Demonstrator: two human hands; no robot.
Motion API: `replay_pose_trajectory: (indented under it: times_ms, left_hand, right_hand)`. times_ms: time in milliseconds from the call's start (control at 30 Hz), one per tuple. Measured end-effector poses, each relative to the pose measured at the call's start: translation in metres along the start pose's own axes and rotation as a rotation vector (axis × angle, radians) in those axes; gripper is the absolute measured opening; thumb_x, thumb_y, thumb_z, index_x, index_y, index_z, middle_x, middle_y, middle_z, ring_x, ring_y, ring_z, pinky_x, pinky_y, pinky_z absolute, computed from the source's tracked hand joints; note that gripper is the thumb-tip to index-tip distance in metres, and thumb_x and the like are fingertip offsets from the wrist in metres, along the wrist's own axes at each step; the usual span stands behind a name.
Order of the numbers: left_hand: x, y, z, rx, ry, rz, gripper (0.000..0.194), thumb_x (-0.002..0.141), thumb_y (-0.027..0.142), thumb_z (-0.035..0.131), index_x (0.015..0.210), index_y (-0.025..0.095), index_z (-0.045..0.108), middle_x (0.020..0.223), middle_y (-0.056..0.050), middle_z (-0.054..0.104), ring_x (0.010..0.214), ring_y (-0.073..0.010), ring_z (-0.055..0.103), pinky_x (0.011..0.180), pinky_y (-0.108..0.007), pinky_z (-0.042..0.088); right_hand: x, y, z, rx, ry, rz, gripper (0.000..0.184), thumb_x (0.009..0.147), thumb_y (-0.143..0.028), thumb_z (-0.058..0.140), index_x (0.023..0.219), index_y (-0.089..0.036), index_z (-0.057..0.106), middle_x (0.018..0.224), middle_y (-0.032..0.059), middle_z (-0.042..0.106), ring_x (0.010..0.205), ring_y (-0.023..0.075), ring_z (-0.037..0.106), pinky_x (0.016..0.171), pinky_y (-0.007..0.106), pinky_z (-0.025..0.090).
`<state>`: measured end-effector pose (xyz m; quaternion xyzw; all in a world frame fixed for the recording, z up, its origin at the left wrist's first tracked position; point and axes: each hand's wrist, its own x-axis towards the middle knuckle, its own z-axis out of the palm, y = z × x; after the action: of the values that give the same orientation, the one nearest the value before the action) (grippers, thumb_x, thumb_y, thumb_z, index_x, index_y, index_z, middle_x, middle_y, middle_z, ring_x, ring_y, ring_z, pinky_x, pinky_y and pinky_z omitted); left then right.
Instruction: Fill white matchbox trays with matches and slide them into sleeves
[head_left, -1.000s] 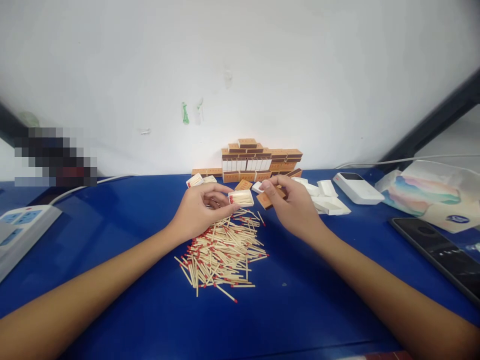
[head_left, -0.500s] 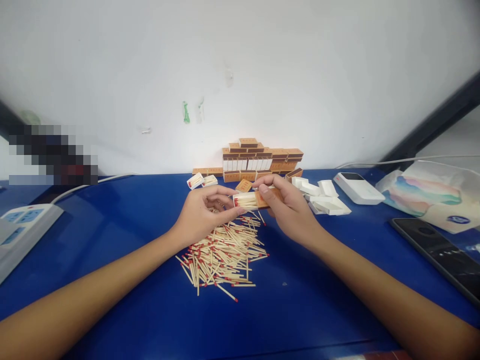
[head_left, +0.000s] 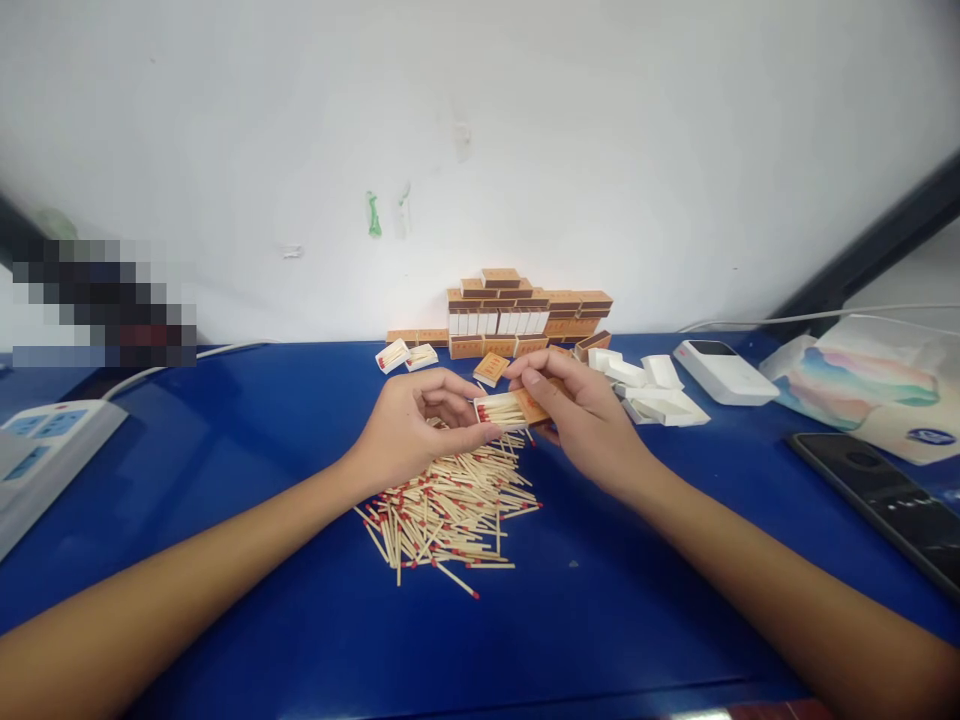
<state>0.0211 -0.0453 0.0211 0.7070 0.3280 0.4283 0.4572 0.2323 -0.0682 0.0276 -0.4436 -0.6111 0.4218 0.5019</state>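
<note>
My left hand (head_left: 415,425) pinches a white matchbox tray full of red-tipped matches (head_left: 499,410) over the blue table (head_left: 262,480). My right hand (head_left: 581,415) holds a brown matchbox sleeve (head_left: 534,404), and the tray sits partly inside it. Under both hands lies a loose pile of matches (head_left: 450,505). Behind them a stack of brown matchboxes (head_left: 525,315) stands against the white wall. Empty white trays (head_left: 649,385) lie just right of my right hand.
Two filled open trays (head_left: 407,355) and a single brown box (head_left: 491,368) lie near the stack. A white device (head_left: 724,370), a tissue pack (head_left: 862,395) and a black phone (head_left: 885,500) are at the right. A power strip (head_left: 41,455) sits at the left.
My right hand brought the brown sleeve over to the tray in my left hand, and the tray has slid partway into the sleeve. The view shifted slightly.
</note>
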Motion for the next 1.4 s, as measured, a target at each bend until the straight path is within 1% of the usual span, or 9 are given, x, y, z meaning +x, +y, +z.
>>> replay_pose_trajectory:
  times_ms: [100, 300, 433, 567, 633, 800, 1000, 1167, 1400]
  left_hand:
    - [-0.001, 0.000, 0.002, -0.042, 0.010, -0.012, 0.034, 0.070, 0.031, 0.092, 0.095, 0.019, 0.073, 0.075, -0.003, 0.078, 0.065, -0.0187, 0.075, 0.061, -0.030, 0.063]
    - [-0.005, 0.003, 0.003, -0.072, -0.037, 0.005, 0.041, 0.070, 0.029, 0.094, 0.099, 0.020, 0.067, 0.076, -0.002, 0.079, 0.071, -0.0206, 0.077, 0.069, -0.032, 0.064]
    - [-0.008, 0.006, 0.004, -0.021, -0.034, 0.039, 0.055, 0.068, 0.031, 0.095, 0.114, 0.021, 0.066, 0.072, 0.001, 0.076, 0.063, -0.0172, 0.072, 0.063, -0.029, 0.059]
    - [-0.013, 0.011, 0.005, 0.097, -0.078, 0.093, 0.048, 0.064, 0.039, 0.097, 0.100, 0.022, 0.072, 0.060, 0.003, 0.070, 0.055, -0.0148, 0.065, 0.055, -0.026, 0.053]
    - [-0.015, 0.013, 0.006, 0.142, -0.066, 0.142, 0.047, 0.064, 0.041, 0.097, 0.098, 0.021, 0.073, 0.062, 0.003, 0.070, 0.054, -0.0137, 0.063, 0.054, -0.026, 0.052]
    - [-0.008, 0.014, 0.000, 0.332, -0.030, 0.237, 0.033, 0.076, 0.037, 0.089, 0.101, 0.020, 0.075, 0.073, 0.001, 0.074, 0.057, -0.0123, 0.063, 0.057, -0.025, 0.054]
    - [0.042, 0.007, -0.059, 0.533, 0.158, 0.147, 0.019, 0.090, 0.036, 0.073, 0.090, 0.017, 0.075, 0.085, -0.006, 0.079, 0.074, -0.0161, 0.073, 0.066, -0.024, 0.055]
    - [0.067, -0.003, -0.089, 0.702, 0.093, 0.152, 0.022, 0.087, 0.038, 0.075, 0.085, 0.017, 0.077, 0.069, -0.004, 0.073, 0.059, -0.0128, 0.059, 0.056, -0.023, 0.044]
    - [0.069, -0.010, -0.066, 1.092, -0.171, 0.282, 0.036, 0.089, 0.052, 0.071, 0.103, 0.019, 0.075, 0.091, -0.009, 0.074, 0.085, -0.0245, 0.063, 0.072, -0.035, 0.048]
  right_hand:
    - [-0.004, -0.003, 0.002, 0.008, 0.022, -0.015, 0.025, 0.100, -0.049, 0.058, 0.104, -0.025, 0.066, 0.089, 0.0013, 0.061, 0.058, 0.0118, 0.046, 0.042, 0.025, 0.035]
    - [-0.013, -0.006, 0.009, 0.004, -0.261, -0.050, 0.028, 0.103, -0.049, 0.056, 0.122, -0.029, 0.059, 0.103, 0.0022, 0.062, 0.062, 0.0114, 0.050, 0.057, 0.029, 0.049]
    - [-0.017, -0.008, 0.011, 0.043, -0.287, -0.027, 0.041, 0.103, -0.053, 0.053, 0.138, -0.031, 0.052, 0.125, 0.0075, 0.061, 0.081, 0.0168, 0.062, 0.064, 0.033, 0.056]
    - [-0.022, -0.013, 0.011, 0.013, -0.357, -0.030, 0.045, 0.102, -0.051, 0.057, 0.143, -0.033, 0.052, 0.121, 0.0070, 0.065, 0.106, 0.0245, 0.065, 0.079, 0.038, 0.059]
    - [-0.023, -0.014, 0.011, 0.009, -0.342, -0.042, 0.043, 0.101, -0.051, 0.058, 0.141, -0.033, 0.053, 0.125, 0.0064, 0.064, 0.108, 0.0240, 0.064, 0.082, 0.038, 0.058]
    - [-0.019, -0.012, 0.005, -0.023, -0.316, -0.037, 0.046, 0.104, -0.054, 0.050, 0.146, -0.033, 0.045, 0.131, 0.0072, 0.059, 0.073, 0.0143, 0.059, 0.060, 0.032, 0.053]
    - [0.002, 0.001, -0.011, -0.484, 0.013, -0.334, 0.038, 0.106, -0.046, 0.049, 0.136, -0.023, 0.050, 0.127, 0.0123, 0.062, 0.082, 0.0192, 0.061, 0.079, 0.040, 0.052]
    - [0.014, 0.012, -0.017, -0.582, 0.066, -0.380, 0.017, 0.105, -0.034, 0.048, 0.109, -0.021, 0.060, 0.107, 0.0088, 0.067, 0.072, 0.0175, 0.058, 0.074, 0.038, 0.048]
    - [0.011, 0.002, -0.020, -0.757, 0.134, -0.537, 0.015, 0.102, -0.022, 0.049, 0.094, -0.020, 0.062, 0.094, 0.0059, 0.064, 0.067, 0.0147, 0.055, 0.067, 0.032, 0.042]
